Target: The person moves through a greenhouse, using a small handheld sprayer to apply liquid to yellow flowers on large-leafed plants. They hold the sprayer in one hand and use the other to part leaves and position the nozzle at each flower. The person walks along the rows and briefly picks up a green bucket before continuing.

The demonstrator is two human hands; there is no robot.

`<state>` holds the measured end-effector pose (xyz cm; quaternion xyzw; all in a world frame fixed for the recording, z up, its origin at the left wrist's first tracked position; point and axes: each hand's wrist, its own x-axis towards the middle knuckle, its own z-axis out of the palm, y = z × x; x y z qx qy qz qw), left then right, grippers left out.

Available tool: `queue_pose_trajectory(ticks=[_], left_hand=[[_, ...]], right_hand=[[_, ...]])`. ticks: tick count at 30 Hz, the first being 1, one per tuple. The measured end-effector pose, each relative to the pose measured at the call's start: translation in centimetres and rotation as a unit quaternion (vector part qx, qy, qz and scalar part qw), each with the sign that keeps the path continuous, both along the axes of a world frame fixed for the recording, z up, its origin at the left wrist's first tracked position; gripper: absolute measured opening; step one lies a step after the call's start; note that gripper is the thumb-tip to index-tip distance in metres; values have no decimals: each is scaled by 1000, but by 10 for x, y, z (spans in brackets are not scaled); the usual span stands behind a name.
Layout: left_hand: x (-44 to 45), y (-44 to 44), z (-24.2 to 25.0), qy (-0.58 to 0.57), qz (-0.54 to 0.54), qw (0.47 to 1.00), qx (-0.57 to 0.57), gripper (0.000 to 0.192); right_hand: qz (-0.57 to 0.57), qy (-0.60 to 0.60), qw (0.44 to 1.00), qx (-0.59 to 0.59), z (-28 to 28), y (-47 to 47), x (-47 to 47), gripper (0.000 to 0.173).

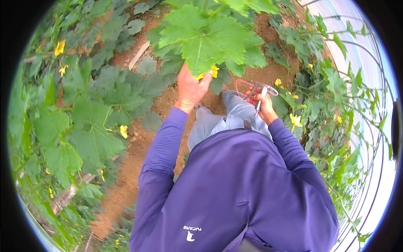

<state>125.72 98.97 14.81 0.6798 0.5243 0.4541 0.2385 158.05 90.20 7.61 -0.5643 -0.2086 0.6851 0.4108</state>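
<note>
My left hand (pixel 192 87) reaches up under a broad green lobed leaf (pixel 207 37) on a vine. Its thumb presses against a yellow flower (pixel 214 71), which the leaf partly covers; the fingers behind are hidden. Lower and to the right, in front of my thigh, my right hand (pixel 265 105) grips a small hand tool (pixel 262 94) with a syringe-like metal barrel and dark handles. From the tool loops a thin pink tube (pixel 241 81). The tool's tip is apart from the flower.
Leafy vines with yellow flowers (pixel 123 131) crowd the left. More vines (pixel 333 82) climb on the right beside pale sheeting (pixel 362 60) and curved dark lines. Bare reddish soil (pixel 126 186) runs between the plants. A wooden stake (pixel 139 55) lies up ahead, and a weathered log (pixel 64 198) lower left.
</note>
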Motion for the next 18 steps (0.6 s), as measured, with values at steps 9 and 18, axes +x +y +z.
queue_pose_trajectory(ticks=[9,18], left_hand=[[119,3,96,8,-241,968,70,50],[177,177,30,134,14,983,-122,51]], right_hand=[[-116,37,992,24,-13,55,35,51],[-59,98,993,36,-45,106,106,51]])
